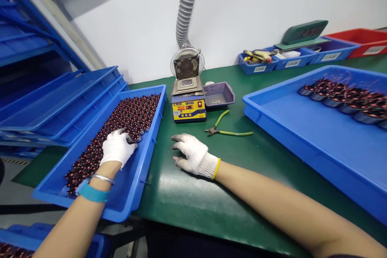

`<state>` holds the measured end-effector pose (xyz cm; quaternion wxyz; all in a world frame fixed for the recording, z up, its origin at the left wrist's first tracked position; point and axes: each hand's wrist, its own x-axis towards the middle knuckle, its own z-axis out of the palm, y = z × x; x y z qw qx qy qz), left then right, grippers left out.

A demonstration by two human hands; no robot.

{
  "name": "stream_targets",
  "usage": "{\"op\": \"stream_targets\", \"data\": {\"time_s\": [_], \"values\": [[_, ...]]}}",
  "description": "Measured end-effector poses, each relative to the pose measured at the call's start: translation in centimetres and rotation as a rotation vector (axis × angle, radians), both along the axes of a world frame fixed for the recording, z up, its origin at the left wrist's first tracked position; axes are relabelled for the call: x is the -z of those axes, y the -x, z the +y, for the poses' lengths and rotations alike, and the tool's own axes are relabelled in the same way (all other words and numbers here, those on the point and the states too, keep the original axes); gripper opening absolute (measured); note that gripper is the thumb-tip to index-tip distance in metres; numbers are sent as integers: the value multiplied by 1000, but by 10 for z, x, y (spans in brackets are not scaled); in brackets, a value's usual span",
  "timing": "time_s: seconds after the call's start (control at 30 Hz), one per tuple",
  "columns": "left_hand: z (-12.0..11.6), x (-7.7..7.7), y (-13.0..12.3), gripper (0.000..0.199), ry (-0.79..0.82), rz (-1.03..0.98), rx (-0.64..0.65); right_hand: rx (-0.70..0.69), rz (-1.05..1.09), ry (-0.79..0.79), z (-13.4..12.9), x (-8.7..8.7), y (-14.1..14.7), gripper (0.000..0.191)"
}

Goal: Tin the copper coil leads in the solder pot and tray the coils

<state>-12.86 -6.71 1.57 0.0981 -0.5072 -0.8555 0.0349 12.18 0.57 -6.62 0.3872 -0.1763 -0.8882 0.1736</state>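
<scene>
My left hand [118, 147], in a white glove, reaches into the left blue tray [159, 117]. Its fingers are bent round one of the small dark round parts at the edge of the packed rows [121, 123]. My right hand [190, 154], gloved too, rests over the green table [178, 197] with fingers apart and nothing between them. Green-handled cutters [214, 130] lie open beyond it. Behind stands a yellow and blue heating unit [189, 109] with a metal plate on top.
A large blue tray [278, 129] at the right holds dark round parts with wires [347, 96]. A purple bin [231, 96] sits beside the heating unit, under a grey hose [187, 6]. Small labelled bins [260, 68] line the wall. Stacked blue trays [60, 105] stand far left.
</scene>
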Motion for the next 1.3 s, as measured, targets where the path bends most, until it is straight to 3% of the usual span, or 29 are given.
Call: {"op": "stream_targets", "data": {"time_s": [0.3,0.47,0.57,0.63,0.7,0.8,0.87,0.97,1.03,1.17,1.3], "values": [[-1,13,1,26,7,-42,7,-8,-25,79,-5,-1,2,26],[-7,-13,-6,35,-62,-58,27,-19,70,107,-6,-3,4,29],[-10,-29,-34,39,-288,-198,54,-17,178,173,-9,-9,8,44],[-7,-32,-64,34,-407,-345,137,7,256,258,-10,-16,9,60],[0,-28,-97,26,-416,-429,261,37,313,352,-10,-21,9,68],[14,-22,-134,16,-373,-462,402,99,362,442,-6,-25,4,52],[21,-22,-144,17,-394,-511,435,121,405,502,0,-27,1,42],[24,-25,-135,33,-573,-713,390,96,501,659,9,-32,-2,42],[24,-23,-123,50,-605,-923,347,45,547,783,13,-36,-2,43],[23,-13,-112,77,-313,-1226,363,-158,574,986,11,-43,2,46],[26,-5,-115,76,-269,-1284,463,-216,513,1130,-1,-50,2,47]]}}
